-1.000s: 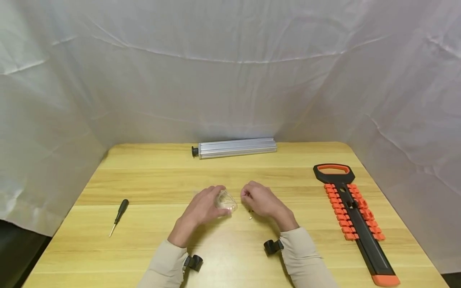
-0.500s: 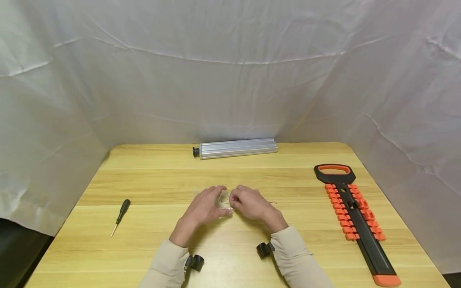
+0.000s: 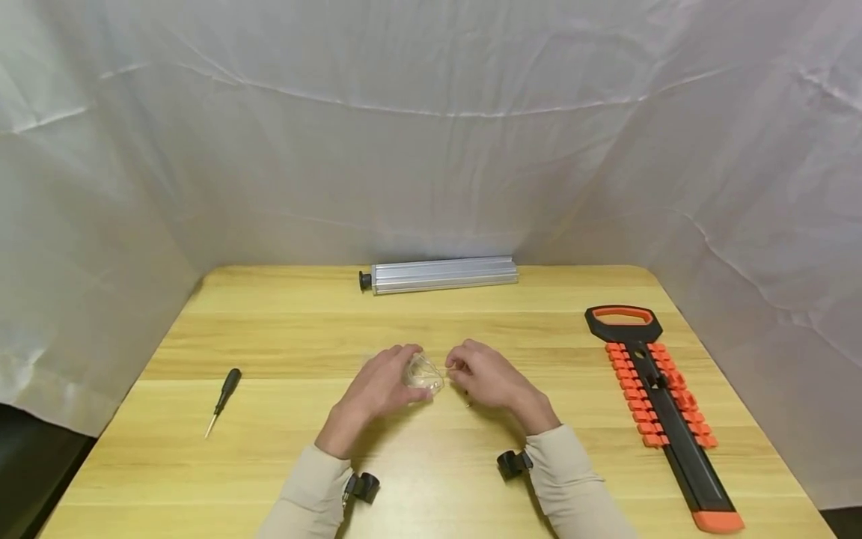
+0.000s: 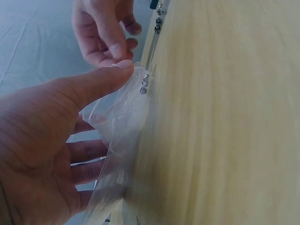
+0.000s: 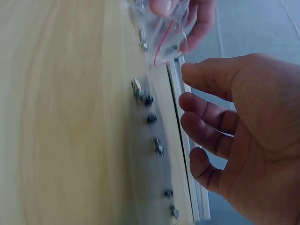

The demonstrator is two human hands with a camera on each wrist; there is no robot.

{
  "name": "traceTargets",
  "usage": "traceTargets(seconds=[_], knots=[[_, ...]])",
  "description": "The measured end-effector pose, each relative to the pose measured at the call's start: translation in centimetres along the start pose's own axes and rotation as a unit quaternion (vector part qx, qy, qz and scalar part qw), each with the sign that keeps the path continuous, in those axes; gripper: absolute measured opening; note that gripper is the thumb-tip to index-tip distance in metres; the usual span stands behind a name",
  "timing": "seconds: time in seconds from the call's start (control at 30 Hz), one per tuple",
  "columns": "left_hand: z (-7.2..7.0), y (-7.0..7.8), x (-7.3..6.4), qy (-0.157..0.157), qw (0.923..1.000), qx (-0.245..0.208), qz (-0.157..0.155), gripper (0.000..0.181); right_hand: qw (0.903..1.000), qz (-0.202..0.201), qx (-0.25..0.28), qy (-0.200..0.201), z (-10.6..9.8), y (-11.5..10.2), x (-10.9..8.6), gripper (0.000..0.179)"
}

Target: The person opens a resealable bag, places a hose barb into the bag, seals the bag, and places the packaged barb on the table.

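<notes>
A clear plastic zip bag [image 4: 129, 98] with small metal screws [image 4: 144, 86] in it is gripped by my left hand [image 3: 381, 383]. The left thumb lies along the bag's rim, the other fingers behind it. In the right wrist view the bag's red zip line shows. My right hand [image 3: 486, 374] is just right of the bag's mouth. Its fingers are loosely bent; I see nothing between them, though the index finger is largely hidden behind the thumb. Several loose screws [image 5: 158, 146] lie on the table beneath the right hand.
A black-handled screwdriver [image 3: 225, 397] lies on the wooden table [image 3: 303, 329] at left. An aluminium profile bar [image 3: 444, 275] with a black knob lies along the back edge. At right is a black and orange socket holder [image 3: 663, 397]. Grey cloth [image 3: 431, 165] encloses the table.
My right hand moved left to the bag's mouth half a second ago, then drew back to the right. The left hand has kept its hold on the bag.
</notes>
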State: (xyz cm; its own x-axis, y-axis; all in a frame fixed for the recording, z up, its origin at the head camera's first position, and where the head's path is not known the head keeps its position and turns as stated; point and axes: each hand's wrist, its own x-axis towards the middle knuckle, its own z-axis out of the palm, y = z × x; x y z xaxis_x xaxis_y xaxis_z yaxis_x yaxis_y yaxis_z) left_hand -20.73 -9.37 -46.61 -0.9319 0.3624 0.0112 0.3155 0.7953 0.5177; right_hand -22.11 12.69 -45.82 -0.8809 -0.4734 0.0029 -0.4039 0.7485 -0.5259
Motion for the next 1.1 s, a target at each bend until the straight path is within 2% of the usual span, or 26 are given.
traceTargets(seconds=[0.37,0.6,0.87,1.1], knots=[[0.0,0.2,0.0,-0.006,1.0000,0.003,-0.006,0.079,0.9995,0.027,0.002,0.018,-1.3,2.9,-1.9,0.013],[-0.1,0.1,0.0,-0.002,1.0000,0.006,-0.006,0.078,0.9979,0.048,0.037,0.022,-2.5,4.4,-2.8,0.014],[-0.3,0.2,0.0,-0.003,0.9999,0.010,-0.007,0.077,0.9979,0.061,0.010,0.018,-3.1,5.5,-3.5,0.016],[-0.2,0.3,0.0,-0.003,0.9999,0.012,-0.009,0.078,0.9988,0.049,-0.003,-0.001,-2.8,5.8,-3.5,0.014]])
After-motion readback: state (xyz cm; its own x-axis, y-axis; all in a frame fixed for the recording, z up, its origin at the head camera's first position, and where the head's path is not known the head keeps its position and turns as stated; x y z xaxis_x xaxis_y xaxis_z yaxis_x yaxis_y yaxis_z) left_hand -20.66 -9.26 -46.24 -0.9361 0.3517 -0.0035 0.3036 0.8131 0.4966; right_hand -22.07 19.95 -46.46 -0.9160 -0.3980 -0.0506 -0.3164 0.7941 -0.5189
